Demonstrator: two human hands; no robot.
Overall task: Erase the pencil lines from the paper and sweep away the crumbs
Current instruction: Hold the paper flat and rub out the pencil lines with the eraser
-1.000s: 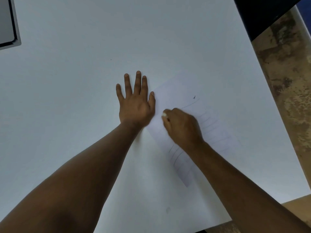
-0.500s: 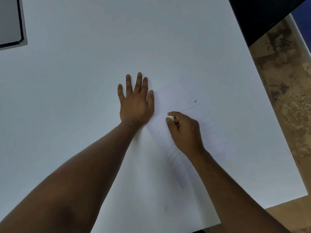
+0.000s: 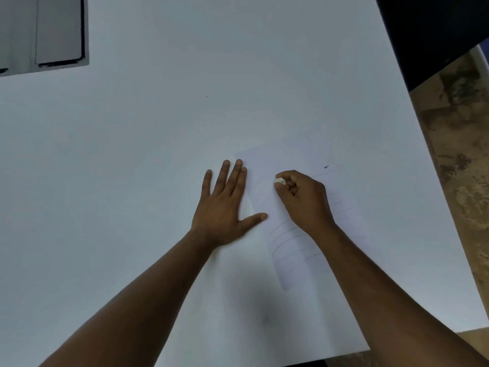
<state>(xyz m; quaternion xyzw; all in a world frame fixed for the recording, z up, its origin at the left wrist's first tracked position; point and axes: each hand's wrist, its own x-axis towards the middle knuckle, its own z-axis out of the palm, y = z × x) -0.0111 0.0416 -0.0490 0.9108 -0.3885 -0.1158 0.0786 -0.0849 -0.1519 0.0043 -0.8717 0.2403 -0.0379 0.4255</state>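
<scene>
Paper (image 3: 259, 168) edge under left hand (image 3: 223, 210); right hand (image 3: 304, 200) pinches eraser (image 3: 280, 181)

White table (image 3: 158, 154), paper (image 3: 264, 168), perhaps tray (image 3: 60, 30)

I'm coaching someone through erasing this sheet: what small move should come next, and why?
Probably rub the eraser down toward the pencil lines nearer the person. The right hand pinches it near the paper's far part, several lines remain below, and the left hand lies flat at the sheet's left edge.
</scene>
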